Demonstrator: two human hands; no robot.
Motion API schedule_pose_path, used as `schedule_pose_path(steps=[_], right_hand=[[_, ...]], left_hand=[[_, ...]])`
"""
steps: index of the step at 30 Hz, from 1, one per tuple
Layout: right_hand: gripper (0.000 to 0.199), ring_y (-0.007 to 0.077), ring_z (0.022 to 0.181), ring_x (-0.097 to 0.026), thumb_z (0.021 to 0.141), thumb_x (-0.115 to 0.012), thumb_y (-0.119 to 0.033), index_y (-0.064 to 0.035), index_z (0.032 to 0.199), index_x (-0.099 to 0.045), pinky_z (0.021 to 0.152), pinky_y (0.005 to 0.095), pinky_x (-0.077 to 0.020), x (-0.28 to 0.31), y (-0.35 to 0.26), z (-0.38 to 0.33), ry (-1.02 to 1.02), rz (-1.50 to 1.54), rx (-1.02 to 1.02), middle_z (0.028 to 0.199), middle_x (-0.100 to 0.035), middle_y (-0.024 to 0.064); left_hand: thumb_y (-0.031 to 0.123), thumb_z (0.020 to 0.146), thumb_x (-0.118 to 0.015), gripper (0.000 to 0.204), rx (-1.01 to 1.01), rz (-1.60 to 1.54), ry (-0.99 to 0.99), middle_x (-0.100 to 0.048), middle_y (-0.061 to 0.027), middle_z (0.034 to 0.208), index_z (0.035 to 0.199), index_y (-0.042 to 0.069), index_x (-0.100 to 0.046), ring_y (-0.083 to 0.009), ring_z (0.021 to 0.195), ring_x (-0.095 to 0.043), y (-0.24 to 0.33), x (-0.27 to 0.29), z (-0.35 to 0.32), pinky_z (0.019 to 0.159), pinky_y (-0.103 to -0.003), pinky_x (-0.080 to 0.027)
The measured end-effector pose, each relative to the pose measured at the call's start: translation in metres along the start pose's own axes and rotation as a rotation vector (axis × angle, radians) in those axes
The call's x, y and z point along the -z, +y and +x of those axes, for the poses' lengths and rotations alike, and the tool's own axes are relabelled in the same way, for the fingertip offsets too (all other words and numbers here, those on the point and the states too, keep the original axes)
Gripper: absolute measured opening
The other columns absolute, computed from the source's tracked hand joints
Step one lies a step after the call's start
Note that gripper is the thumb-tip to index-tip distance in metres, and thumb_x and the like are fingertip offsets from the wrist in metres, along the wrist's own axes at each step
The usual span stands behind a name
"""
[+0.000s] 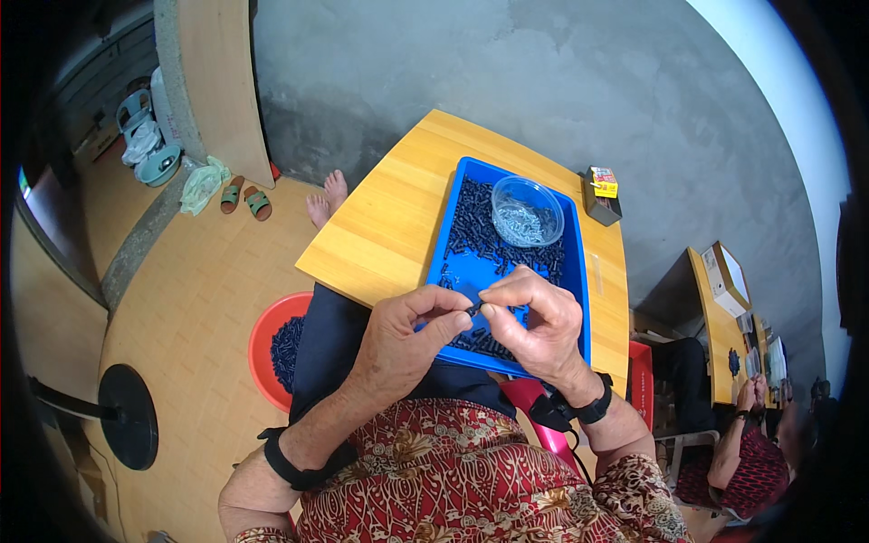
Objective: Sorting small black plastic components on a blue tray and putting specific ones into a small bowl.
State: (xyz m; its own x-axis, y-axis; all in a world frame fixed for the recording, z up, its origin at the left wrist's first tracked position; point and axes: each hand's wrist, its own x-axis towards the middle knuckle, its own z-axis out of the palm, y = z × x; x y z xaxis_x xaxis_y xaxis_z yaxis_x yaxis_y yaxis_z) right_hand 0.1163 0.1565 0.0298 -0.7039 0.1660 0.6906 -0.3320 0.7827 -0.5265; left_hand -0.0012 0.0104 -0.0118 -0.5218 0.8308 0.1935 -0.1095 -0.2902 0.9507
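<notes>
Between the tips of my left thumb and forefinger I pinch a small black tube-shaped part point(473, 309). My left hand point(398, 333) is closed on it over the near side of a blue tray point(484, 268). The thumb and forefinger of my right hand point(543, 326) are pressed together at the part's right end; whatever they pinch is hidden by the fingertips. Many similar black parts point(471, 217) lie loose in the tray. A round clear plastic tub point(497, 217) rests on them in the tray's far half, with small shiny pieces point(523, 223) inside.
The tray stands on a yellow wooden table point(380, 231) against a grey wall. A dark box point(601, 206) sits at its right edge. On the floor at left is a red basin point(261, 339) of black parts. Another person point(738, 462) works at a table on the right.
</notes>
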Motion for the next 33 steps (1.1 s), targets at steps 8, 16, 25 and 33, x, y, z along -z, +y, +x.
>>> schedule_pose_path(steps=[8,16,25,33], right_hand=[[0.012,0.0192,0.074,-0.065,0.078,-0.070,0.006,0.0004,0.089,-0.067,0.064,0.0304,-0.0494,-0.0006,0.0018,-0.0042,0.052,0.135,-0.118,0.084,-0.070,0.0107],[0.012,0.0196,0.075,-0.065,0.079,-0.070,0.006,0.0005,0.089,-0.067,0.066,0.0308,-0.0497,0.0008,-0.0011,-0.0028,0.047,0.146,-0.148,0.085,-0.070,0.0115],[0.013,0.0179,0.076,-0.062,0.080,-0.068,0.007,0.0019,0.092,-0.067,0.066,0.0291,-0.0483,0.0018,0.0002,-0.0027,0.019,0.110,-0.101,0.086,-0.069,0.0116],[0.013,0.0210,0.074,-0.065,0.077,-0.070,0.007,0.0008,0.089,-0.067,0.065,0.0310,-0.0501,0.0031,0.0006,0.0014,-0.005,0.052,-0.029,0.084,-0.069,0.0119]], left_hand=[[0.012,0.090,-0.070,0.017,0.015,0.008,-0.035,-0.067,0.0011,0.090,0.104,0.001,-0.068,-0.0050,0.085,-0.057,0.0046,-0.0009,0.0012,0.077,-0.023,-0.047],[0.012,0.091,-0.070,0.018,0.025,0.005,-0.035,-0.067,0.0015,0.089,0.104,0.001,-0.068,-0.0044,0.083,-0.056,0.0058,-0.0005,0.0014,0.077,-0.022,-0.047],[0.008,0.093,-0.066,0.014,0.020,0.039,-0.050,-0.070,-0.0043,0.094,0.105,-0.001,-0.067,-0.0081,0.088,-0.064,0.0074,0.0016,0.0015,0.081,-0.023,-0.051],[0.012,0.091,-0.071,0.018,0.026,0.013,-0.037,-0.067,0.0015,0.089,0.104,0.001,-0.069,-0.0045,0.083,-0.057,0.0061,0.0004,0.0011,0.076,-0.022,-0.048]])
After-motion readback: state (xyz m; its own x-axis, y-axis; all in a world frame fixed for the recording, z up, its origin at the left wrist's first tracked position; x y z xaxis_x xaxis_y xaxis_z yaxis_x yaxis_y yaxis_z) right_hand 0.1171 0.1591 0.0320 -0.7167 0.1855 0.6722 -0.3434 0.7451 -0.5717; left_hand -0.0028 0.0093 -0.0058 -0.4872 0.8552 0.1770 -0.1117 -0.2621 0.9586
